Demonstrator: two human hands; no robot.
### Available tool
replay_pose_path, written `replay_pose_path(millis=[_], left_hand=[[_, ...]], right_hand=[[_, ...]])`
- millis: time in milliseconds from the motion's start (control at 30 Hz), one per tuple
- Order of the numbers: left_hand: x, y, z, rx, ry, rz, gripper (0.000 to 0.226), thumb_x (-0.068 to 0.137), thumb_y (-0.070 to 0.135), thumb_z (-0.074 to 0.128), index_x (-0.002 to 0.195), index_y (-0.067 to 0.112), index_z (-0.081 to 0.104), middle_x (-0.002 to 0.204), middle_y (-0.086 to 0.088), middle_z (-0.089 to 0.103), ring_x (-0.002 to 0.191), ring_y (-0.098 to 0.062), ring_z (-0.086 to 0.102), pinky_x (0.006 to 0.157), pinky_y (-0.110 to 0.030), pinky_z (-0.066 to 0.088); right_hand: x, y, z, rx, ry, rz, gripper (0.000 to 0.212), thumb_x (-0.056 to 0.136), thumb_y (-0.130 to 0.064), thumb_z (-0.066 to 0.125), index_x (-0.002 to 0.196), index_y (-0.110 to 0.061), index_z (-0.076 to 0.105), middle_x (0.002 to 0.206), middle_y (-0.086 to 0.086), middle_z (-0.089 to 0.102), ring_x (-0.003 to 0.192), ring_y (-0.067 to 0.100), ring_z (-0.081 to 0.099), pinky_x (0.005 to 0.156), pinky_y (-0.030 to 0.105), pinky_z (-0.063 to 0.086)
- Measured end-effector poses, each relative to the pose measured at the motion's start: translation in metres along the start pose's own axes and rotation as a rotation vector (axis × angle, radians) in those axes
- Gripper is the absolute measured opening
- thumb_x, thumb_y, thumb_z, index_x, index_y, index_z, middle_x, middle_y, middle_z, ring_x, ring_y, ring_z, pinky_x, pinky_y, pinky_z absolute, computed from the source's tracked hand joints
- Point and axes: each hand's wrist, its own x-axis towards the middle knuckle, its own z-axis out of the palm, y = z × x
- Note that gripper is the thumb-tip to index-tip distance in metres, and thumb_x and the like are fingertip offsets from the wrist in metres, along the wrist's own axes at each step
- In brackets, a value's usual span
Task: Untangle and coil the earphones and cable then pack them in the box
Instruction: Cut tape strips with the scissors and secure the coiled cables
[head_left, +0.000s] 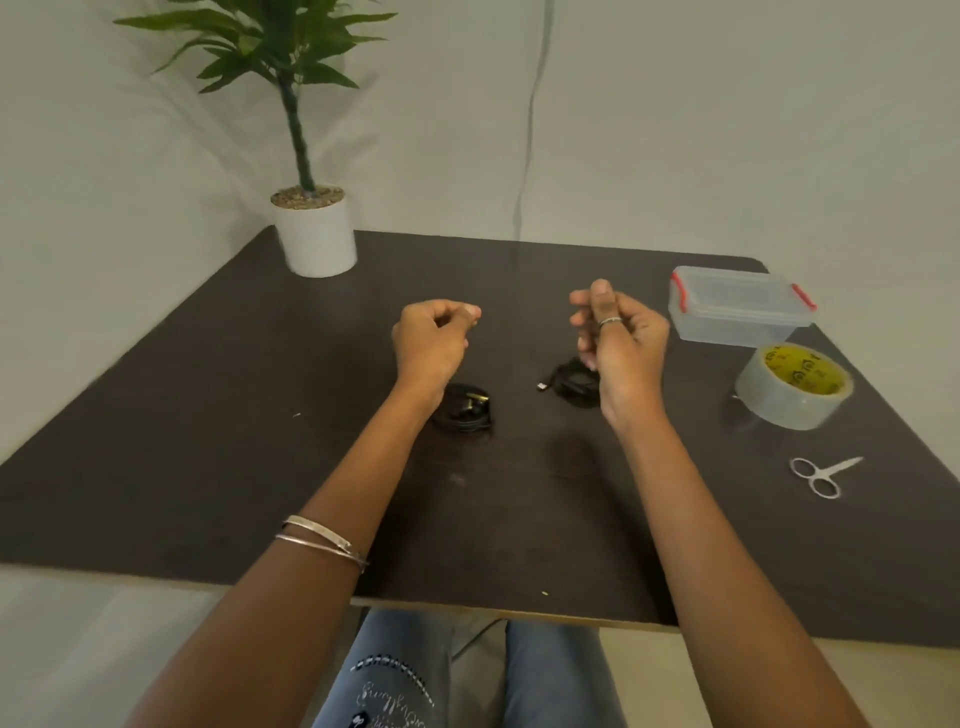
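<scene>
Now both hands raised over the dark worktop (208, 389), left hand (431, 340) and right hand (621, 338) each with grip curled, empty, earphones (467, 413) below left wrist, cable (571, 384) under right hand, closed box (737, 306) at two o'clock.

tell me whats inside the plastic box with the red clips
Nothing shows through the clear plastic box; its lid is on. The earphones and cable lie on the table.

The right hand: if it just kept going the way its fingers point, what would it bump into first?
The right hand has its curled fingers pointing left, toward the left hand, raised at a similar height. So it would probably meet that hand first, though depth is hard to judge. The black cable bundle lies below it on the table.
</scene>
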Motion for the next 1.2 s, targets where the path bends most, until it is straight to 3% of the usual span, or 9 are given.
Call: replay_pose_path(millis=[133,300,433,533,600,700,800,933,1200], left_hand=[[-0.006,0.019,0.043,0.071,-0.082,0.156,0.012,0.087,0.026,0.067,0.086,0.018,0.076,0.075,0.006,0.07,0.071,-0.01,0.064,0.078,-0.025,0.052],[-0.023,0.03,0.105,0.146,-0.225,0.331,0.014,0.087,0.022,0.066,0.087,0.013,0.077,0.079,0.005,0.071,0.075,-0.01,0.065,0.077,-0.023,0.05],[-0.043,0.03,0.145,0.155,-0.387,0.41,0.016,0.087,0.008,0.063,0.098,0.01,0.074,0.088,0.001,0.071,0.074,-0.006,0.059,0.069,-0.003,0.04],[-0.053,0.022,0.163,0.185,-0.5,0.475,0.022,0.087,0.006,0.063,0.107,0.007,0.071,0.095,-0.005,0.072,0.082,-0.013,0.065,0.079,-0.011,0.045],[-0.054,0.018,0.167,0.215,-0.532,0.507,0.024,0.087,0.007,0.064,0.11,0.007,0.07,0.103,-0.008,0.072,0.093,-0.017,0.066,0.088,-0.021,0.047],[-0.046,0.02,0.166,0.16,-0.538,0.475,0.03,0.086,0.008,0.066,0.116,0.005,0.067,0.109,-0.009,0.07,0.1,-0.019,0.066,0.094,-0.027,0.048],[-0.028,0.029,0.156,0.021,-0.543,0.393,0.037,0.086,0.01,0.068,0.122,0.008,0.063,0.11,-0.005,0.068,0.097,-0.01,0.065,0.089,-0.014,0.048],[-0.001,0.036,0.131,0.011,-0.504,0.403,0.031,0.083,0.018,0.073,0.113,0.015,0.07,0.103,0.003,0.071,0.092,-0.011,0.068,0.088,-0.023,0.052],[0.039,0.01,0.086,-0.02,-0.308,0.253,0.038,0.071,0.028,0.083,0.106,0.015,0.074,0.096,0.0,0.075,0.088,-0.007,0.07,0.086,-0.035,0.056]], right_hand=[[0.021,-0.013,-0.054,-0.18,0.162,-0.098,0.023,0.093,-0.028,0.061,0.074,-0.019,0.07,0.063,-0.003,0.064,0.058,0.011,0.052,0.05,0.019,0.04],[0.033,-0.027,-0.151,-0.949,0.349,-0.13,0.015,0.087,-0.023,0.067,0.094,-0.011,0.071,0.09,0.007,0.071,0.091,0.027,0.064,0.084,0.037,0.048],[0.025,-0.03,-0.193,-1.459,0.06,0.24,0.038,0.084,-0.041,0.069,0.117,-0.022,0.063,0.121,0.005,0.06,0.123,0.029,0.043,0.101,0.044,0.024],[0.021,-0.024,-0.199,-1.653,-0.092,0.218,0.037,0.087,-0.035,0.066,0.121,-0.023,0.058,0.126,0.004,0.056,0.126,0.025,0.043,0.112,0.054,0.008],[0.026,-0.022,-0.2,-1.648,-0.143,0.176,0.034,0.089,-0.033,0.064,0.122,-0.024,0.058,0.122,0.003,0.06,0.124,0.026,0.047,0.114,0.054,0.004],[0.036,-0.026,-0.196,-1.321,-0.241,0.103,0.054,0.084,-0.035,0.07,0.135,-0.03,0.052,0.125,0.006,0.06,0.125,0.032,0.044,0.112,0.047,0.023],[0.044,-0.041,-0.173,-0.941,-0.377,0.076,0.041,0.082,-0.024,0.075,0.12,-0.025,0.063,0.106,-0.001,0.064,0.099,0.021,0.058,0.083,0.045,0.052],[0.071,-0.05,-0.125,-0.939,-0.51,-0.037,0.015,0.077,-0.022,0.078,0.082,-0.024,0.064,0.079,0.011,0.061,0.07,0.017,0.053,0.063,0.035,0.041],[0.096,-0.02,-0.04,-0.828,-0.521,-0.129,0.04,0.065,-0.032,0.085,0.102,-0.02,0.073,0.087,0.0,0.072,0.084,0.017,0.063,0.072,0.029,0.046]])
